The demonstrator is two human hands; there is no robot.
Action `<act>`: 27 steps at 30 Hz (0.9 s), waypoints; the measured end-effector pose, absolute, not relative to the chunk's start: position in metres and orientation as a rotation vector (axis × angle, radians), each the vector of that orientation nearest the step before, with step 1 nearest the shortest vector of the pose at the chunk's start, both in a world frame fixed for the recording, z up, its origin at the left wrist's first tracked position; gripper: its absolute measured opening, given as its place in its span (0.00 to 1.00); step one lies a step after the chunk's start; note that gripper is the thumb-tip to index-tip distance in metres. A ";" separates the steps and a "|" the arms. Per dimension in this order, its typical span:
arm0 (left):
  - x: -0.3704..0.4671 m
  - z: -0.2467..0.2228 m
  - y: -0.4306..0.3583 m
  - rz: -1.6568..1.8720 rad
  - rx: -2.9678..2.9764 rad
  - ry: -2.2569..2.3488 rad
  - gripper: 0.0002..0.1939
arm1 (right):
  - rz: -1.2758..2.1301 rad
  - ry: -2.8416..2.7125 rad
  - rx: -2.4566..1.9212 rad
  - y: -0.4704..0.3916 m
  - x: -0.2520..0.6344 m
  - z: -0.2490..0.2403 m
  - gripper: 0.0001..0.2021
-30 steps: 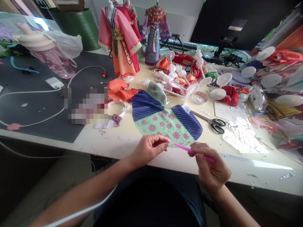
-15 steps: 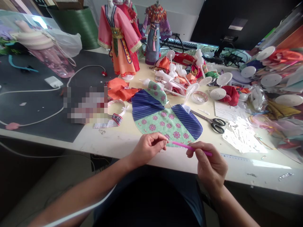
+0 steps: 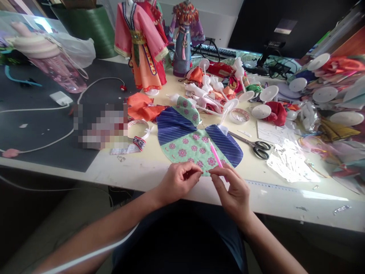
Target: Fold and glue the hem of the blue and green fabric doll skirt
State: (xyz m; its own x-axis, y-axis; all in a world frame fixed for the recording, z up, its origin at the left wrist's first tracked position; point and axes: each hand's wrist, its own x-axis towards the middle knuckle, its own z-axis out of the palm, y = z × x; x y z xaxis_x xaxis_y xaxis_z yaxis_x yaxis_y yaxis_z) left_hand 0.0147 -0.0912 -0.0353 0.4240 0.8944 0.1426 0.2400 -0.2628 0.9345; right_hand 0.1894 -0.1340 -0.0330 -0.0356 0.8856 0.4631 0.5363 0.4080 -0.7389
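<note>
Close work seems underway, calling for steadiness: left hand (image 3: pixel 182 179) pinched, contents untellable; right hand (image 3: pixel 236 190) gripping a pen (image 3: pixel 216 154) beyond its slightly parted fingers, above the cloth (image 3: pixel 188 146).

A single head-worn camera views the pale cream, flat table (image 3: pixel 139 171) from above its near edge, facing forward and downward at close range. Coverage: dark-clothed lap (image 3: pixel 179 236) to black rectangular monitor (image 3: pixel 262 24) toward the far edge.
</note>
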 end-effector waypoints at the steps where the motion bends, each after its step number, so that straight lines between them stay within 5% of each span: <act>1: 0.015 -0.037 -0.092 0.901 1.801 0.982 0.05 | 0.420 -1.755 -1.246 -0.133 0.187 -0.033 0.07; 27: 0.018 -0.045 -0.092 1.113 2.218 0.885 0.05 | 0.245 -1.908 -1.219 -0.129 0.189 -0.042 0.07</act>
